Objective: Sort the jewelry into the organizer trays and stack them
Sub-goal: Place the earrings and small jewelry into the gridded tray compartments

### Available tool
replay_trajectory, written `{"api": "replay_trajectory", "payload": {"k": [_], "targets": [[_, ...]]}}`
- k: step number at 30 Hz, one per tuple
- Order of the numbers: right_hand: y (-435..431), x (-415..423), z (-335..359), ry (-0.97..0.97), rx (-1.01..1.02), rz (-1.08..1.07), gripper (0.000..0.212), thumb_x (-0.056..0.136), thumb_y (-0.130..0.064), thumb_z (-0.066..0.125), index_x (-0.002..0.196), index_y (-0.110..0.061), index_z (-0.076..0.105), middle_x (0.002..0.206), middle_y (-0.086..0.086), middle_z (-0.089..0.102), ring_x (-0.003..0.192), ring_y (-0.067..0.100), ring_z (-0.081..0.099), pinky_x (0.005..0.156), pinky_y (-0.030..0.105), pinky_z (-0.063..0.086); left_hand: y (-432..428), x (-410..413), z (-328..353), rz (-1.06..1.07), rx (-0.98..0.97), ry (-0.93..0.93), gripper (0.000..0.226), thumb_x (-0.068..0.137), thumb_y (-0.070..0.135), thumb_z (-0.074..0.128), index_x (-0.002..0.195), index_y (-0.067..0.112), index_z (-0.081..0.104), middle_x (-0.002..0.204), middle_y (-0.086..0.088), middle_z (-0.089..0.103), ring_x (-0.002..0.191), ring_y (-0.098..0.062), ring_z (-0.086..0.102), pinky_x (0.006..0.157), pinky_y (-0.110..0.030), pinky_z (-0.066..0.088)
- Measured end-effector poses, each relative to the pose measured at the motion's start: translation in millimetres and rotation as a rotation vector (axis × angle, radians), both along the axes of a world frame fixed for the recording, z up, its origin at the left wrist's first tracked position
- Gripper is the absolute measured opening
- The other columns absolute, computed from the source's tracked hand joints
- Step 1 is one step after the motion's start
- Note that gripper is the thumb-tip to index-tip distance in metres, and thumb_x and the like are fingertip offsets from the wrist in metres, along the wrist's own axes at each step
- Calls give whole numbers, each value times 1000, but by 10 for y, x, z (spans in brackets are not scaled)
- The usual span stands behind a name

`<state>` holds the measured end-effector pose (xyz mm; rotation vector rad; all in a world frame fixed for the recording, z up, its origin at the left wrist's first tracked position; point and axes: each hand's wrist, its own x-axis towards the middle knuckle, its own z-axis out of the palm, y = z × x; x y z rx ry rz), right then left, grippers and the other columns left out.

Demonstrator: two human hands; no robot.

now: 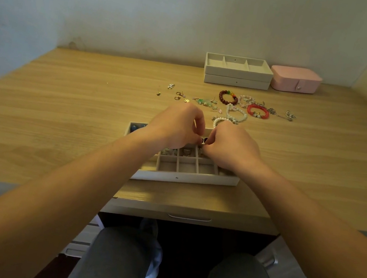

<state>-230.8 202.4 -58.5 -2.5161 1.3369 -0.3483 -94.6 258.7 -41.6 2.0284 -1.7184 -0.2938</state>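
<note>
The left hand [175, 125] and the right hand [232, 144] meet knuckle to knuckle, fingers curled inward and fingertips drawn together in the narrow gap between them. Whether they pinch anything there cannot be told, since the spot is tiny and screened by the knuckles. Directly under both hands lies the gridded organizer tray [183, 179] on the bench [59, 118], its far half and right side covered by the hands and wrists. A blue-grey piece [137, 128] shows in the far left compartment. Small pale trinkets [168, 152] sit in the middle row just below the left hand, too blurred to name. Beyond the hands, touching neither, the loose jewelry is scattered. A pearl bracelet [235, 113] lies nearest, partly cut off by the right hand. Farther back are a brown bead bracelet [227, 97], a red bracelet [258, 110] and a tangle of thin chains [288, 115] that is hard to make out. To the left are small earrings [180, 95]. Against the wall two more trays [237, 71] stand stacked, with a closed pink box [295, 79] just beside them on the right.
</note>
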Motion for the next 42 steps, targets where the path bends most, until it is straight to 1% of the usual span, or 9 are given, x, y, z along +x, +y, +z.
{"api": "replay_trajectory", "payload": {"k": [8, 13, 19, 24, 26, 30, 32, 40, 42], "targets": [[-138, -181, 115, -286, 174, 38, 15, 87, -8, 70, 85, -16, 82, 78, -4, 73, 79, 7, 65, 71, 28, 54, 44, -44, 38, -99, -46, -131, 22, 80, 13, 81, 85, 27, 64, 75, 17, 56, 70, 1, 54, 65, -26, 48], [-168, -259, 60, -376, 248, 53, 12, 89, -7, 71, 90, -13, 81, 82, -4, 70, 86, 8, 62, 72, 24, 47, 47, -115, 41, -150, -51, -248, 22, 85, 15, 77, 99, 26, 65, 84, 14, 61, 81, -10, 60, 70, -27, 51], [-168, -266, 12, -371, 225, 108, 18, 91, -8, 66, 96, -16, 81, 91, -3, 70, 91, 11, 62, 81, 30, 53, 28, -27, 18, -172, -43, -150, 22, 82, 8, 77, 96, 23, 68, 83, 13, 67, 76, -4, 63, 74, -28, 55], [-152, -297, 48, -312, 208, 210, 27, 91, -4, 59, 94, -20, 81, 70, -11, 61, 62, 1, 50, 58, 15, 38, 87, 91, 1, -162, -65, 12, 20, 85, 5, 72, 91, 24, 72, 86, 13, 69, 71, 13, 59, 67, -10, 47], [-154, -306, 55, -283, 186, 236, 26, 91, -4, 59, 93, -18, 81, 69, -13, 60, 57, -2, 51, 52, 10, 36, 114, 85, -14, -162, -43, -47, 24, 88, 7, 65, 94, 28, 75, 86, 13, 66, 71, 8, 56, 68, -18, 47], [-134, -314, 85, -241, 164, 277, 26, 92, -4, 60, 95, -18, 82, 74, -16, 59, 56, -10, 52, 49, 8, 37, 153, 1, -49, -188, 47, -181, 31, 92, 15, 57, 104, 37, 76, 102, 6, 63, 94, -17, 59, 83, -36, 50], [-120, -321, 107, -214, 161, 302, 27, 93, -4, 59, 97, -19, 81, 73, -17, 57, 54, -14, 52, 47, 7, 38, 159, -32, -56, -181, 76, -229, 31, 95, 18, 55, 107, 38, 75, 103, 5, 60, 99, -20, 57, 83, -36, 48], [-111, -338, 147, -89, 128, 315, 27, 95, -10, 58, 98, -23, 81, 82, -12, 60, 64, 5, 54, 53, 12, 36, 190, -45, -36, -159, 89, -199, 30, 97, 20, 53, 107, 36, 76, 100, 7, 56, 96, -17, 55, 77, -31, 41], [-95, -331, 162, -30, 117, 333, 27, 96, -12, 57, 102, -25, 80, 91, -8, 62, 68, 6, 57, 58, 18, 45, 207, -44, -36, -164, 104, -204, 29, 97, 20, 53, 105, 36, 77, 103, 6, 58, 97, -17, 55, 77, -31, 41]]}}
